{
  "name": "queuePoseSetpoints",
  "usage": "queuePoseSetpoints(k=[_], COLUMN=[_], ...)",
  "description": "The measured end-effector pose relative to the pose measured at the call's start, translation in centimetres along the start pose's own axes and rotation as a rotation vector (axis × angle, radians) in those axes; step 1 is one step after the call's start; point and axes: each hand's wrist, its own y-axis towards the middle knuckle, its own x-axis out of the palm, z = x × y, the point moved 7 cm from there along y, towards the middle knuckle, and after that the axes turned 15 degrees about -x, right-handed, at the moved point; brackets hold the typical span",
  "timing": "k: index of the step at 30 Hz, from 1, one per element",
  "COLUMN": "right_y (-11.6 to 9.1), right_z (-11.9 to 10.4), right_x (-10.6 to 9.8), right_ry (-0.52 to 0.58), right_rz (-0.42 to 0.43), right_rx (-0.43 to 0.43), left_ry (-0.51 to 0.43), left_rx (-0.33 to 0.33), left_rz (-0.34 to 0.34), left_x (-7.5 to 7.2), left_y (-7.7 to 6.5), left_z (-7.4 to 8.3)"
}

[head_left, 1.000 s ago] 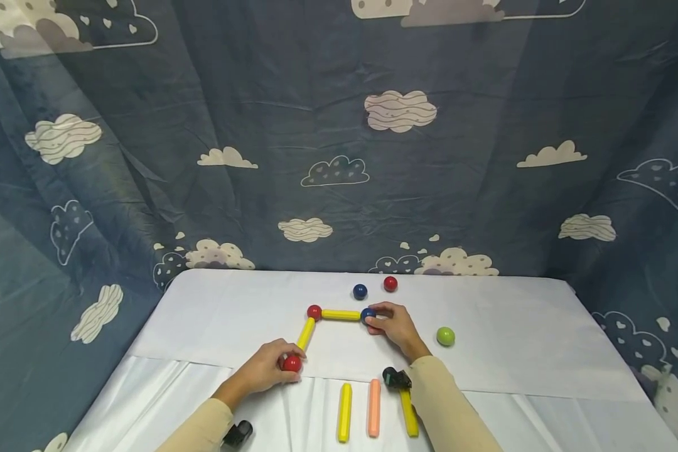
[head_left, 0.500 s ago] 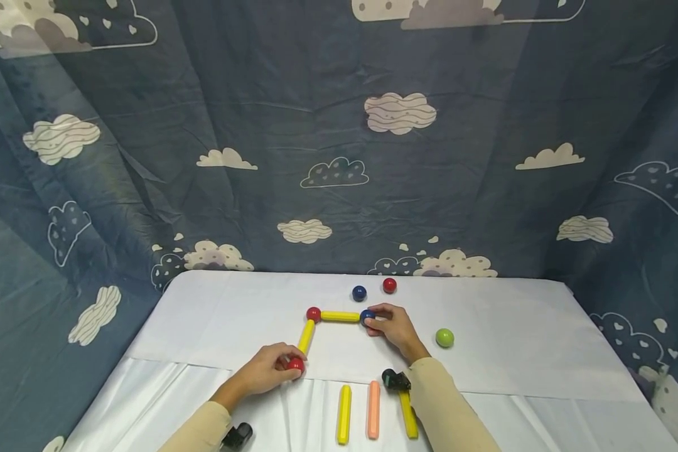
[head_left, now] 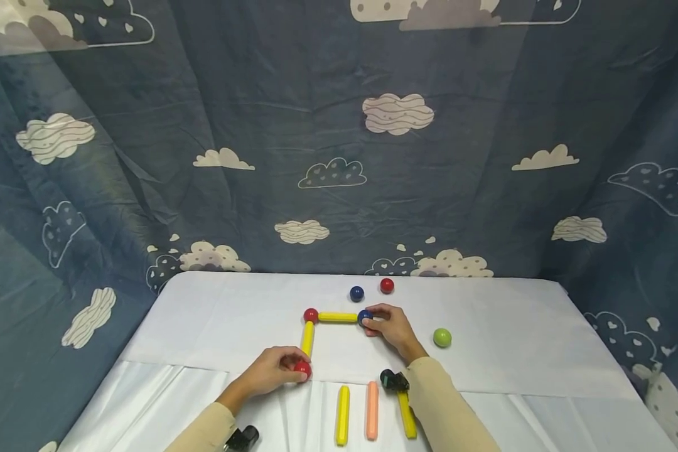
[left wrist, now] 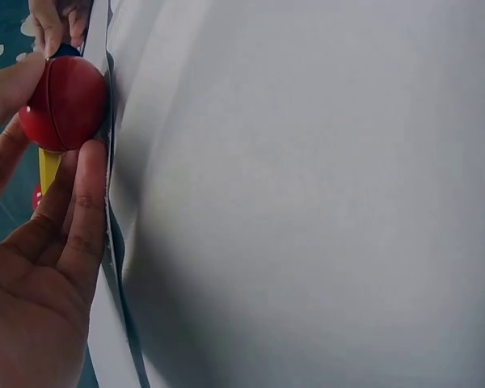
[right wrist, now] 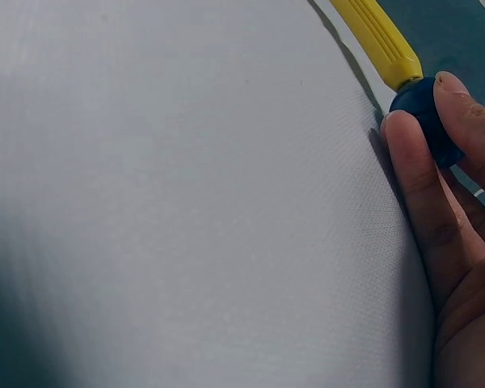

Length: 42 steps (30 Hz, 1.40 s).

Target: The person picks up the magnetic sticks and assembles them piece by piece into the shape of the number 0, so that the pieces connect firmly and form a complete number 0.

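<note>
The left hand [head_left: 277,367] pinches a red end ball [left wrist: 71,105] between thumb and fingers, while the right hand [head_left: 392,326] pinches a blue end ball [right wrist: 416,105] the same way. Running away from the left grip, an upright rod [head_left: 307,338] leads to a corner ball [head_left: 311,316]; from there a crosswise rod [head_left: 338,317] reaches the right grip. The step in hand looks like squaring this bent frame by its two ends; the next move seems to call for a light, even hold so the joints stay together. The red ball is smooth and glossy, with a seam around it; the crosswise rod is yellow, grooved lengthwise and narrowed where it meets the blue ball. Nearer the wearer than both grips, a loose yellow rod [head_left: 343,414] and a pink rod [head_left: 371,411] lie on white cloth [head_left: 215,314].
</note>
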Motion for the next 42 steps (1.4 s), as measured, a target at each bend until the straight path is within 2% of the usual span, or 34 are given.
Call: queuePoseSetpoints(k=[7,13,20,26,29,36,42], right_y=[-0.2,-0.5,-0.7,-0.6,-0.8,-2.4,-5.9], right_z=[-0.4,-0.5,-0.4,-0.3,-0.4,-2.1,-3.0], right_x=[0.1,-0.4,-0.5,-0.2,-0.4,-1.6,-2.8], right_ry=[0.066,-0.023,-0.065,0.019,0.017,-0.079,-0.234], right_rz=[-0.005,0.007,0.013,-0.002,-0.014,-0.054,-0.190], right_rx=[-0.010,-0.006,-0.006,0.006,0.007,-0.058,0.001], left_ry=[-0.035,-0.038,-0.039,-0.070,-0.071,-0.089,-0.120], left_rx=[-0.015,-0.014,-0.001,0.017,0.014,0.007,0.032], left_rz=[-0.010,-0.016,-0.032,-0.057,-0.069,-0.087,-0.120], left_x=[0.0,0.2,0.3,0.4,0.4,0.1,-0.4], left_y=[-0.4,-0.6,-0.3,-0.1,0.0,0.4,0.2], left_z=[0.2,0.4,0.2,0.2,0.0,-0.3,0.0])
